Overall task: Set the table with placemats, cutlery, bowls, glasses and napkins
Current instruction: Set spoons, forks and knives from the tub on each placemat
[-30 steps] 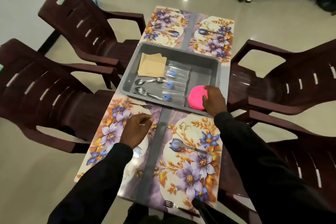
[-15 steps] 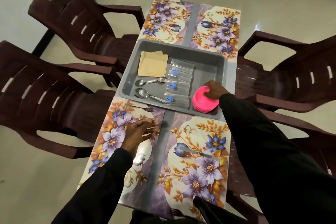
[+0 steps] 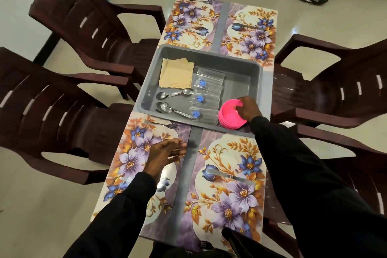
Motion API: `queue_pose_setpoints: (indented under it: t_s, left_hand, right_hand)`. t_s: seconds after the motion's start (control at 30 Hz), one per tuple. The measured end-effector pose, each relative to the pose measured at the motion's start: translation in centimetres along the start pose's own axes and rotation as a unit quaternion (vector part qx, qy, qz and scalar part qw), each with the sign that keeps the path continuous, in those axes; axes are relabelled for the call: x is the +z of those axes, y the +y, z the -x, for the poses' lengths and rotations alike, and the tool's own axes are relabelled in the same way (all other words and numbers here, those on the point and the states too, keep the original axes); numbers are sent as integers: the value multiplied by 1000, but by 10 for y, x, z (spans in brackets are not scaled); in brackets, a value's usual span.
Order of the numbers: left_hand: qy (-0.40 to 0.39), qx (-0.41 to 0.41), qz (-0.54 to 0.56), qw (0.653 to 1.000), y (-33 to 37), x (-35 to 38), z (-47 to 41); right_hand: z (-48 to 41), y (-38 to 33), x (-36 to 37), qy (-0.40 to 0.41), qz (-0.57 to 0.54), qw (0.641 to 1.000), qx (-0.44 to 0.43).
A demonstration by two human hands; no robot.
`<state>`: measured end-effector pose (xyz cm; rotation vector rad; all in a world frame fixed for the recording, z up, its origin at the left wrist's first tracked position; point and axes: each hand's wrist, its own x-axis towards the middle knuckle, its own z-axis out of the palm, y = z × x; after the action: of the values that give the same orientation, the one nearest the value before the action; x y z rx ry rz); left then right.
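Since a second back, the left grip [image 3: 165,154] has gone from a pinch to flat. The right grip [image 3: 248,109] has slid off the near side of the pink bowls [image 3: 229,116] and up onto their far rim.

Nearest the person, a near fork [image 3: 206,244] pokes out at the close edge of the bench [image 3: 190,165], partly hidden. Two flowery mats sit side by side, the near-left placemat [image 3: 129,153] and the near-right placemat [image 3: 230,205], with a knife [image 3: 228,177] lying across the right one.

The left grip is wide open, fingers straight and together, holding nothing. It's over the left mat's inner edge, but whether it's actually touching is hard to say. A second fork [image 3: 163,125] lies along that mat's far edge.

Past that, a grey tray [image 3: 240,65] sits mid-bench. The pink bowls are stacked at its near-right corner, and the right grip has its fingers curled over the top bowl's rim, holding it. Just left of them, clear glasses [image 3: 207,94] lie on their sides. Then come the spoons [image 3: 173,94], with tan napkins [image 3: 177,75] behind those.

Two far placemats [image 3: 251,42] carrying cutlery sit beyond the tray. Dark brown chairs [image 3: 83,27] stand on both sides.
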<state>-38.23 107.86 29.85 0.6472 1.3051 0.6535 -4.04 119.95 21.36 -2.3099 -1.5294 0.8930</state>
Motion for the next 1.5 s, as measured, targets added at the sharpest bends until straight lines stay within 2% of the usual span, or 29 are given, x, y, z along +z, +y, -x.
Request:
queue_pose_setpoints:
  t_s: [0.13, 0.3, 0.5, 0.7, 0.9, 1.07, 1.23, 1.37, 1.5]
  left_hand:
    - [13, 11, -21, 1000, 3, -5, 1]
    - [34, 40, -19, 998, 7, -24, -6]
    - [67, 62, -29, 995, 13, -53, -9]
    - [109, 70, -2, 992, 16, -88, -19]
    - [116, 62, 30, 991, 21, -112, -28]
    - [117, 52, 67, 990, 33, -115, -33]
    - [99, 45, 74, 991, 38, -120, -46]
    - [84, 40, 95, 991, 50, -115, -51]
    - [74, 21, 128, 989, 56, -112, -59]
  right_hand:
    - [11, -10, -5, 21, 26, 999, -18]
    - [21, -50, -11, 62, 43, 989, -126]
    - [15, -124, 36, -1, 35, 971, -237]
    - [-7, -182, 107, -81, 197, 928, -305]
    - [-21, -201, 143, -95, 314, 903, -278]
    - [-23, -209, 151, -96, 303, 915, -249]
    - [-25, -204, 151, -89, 306, 907, -275]
    - [-29, -195, 155, -82, 262, 924, -266]
    - [-30, -187, 159, -54, 161, 956, -238]
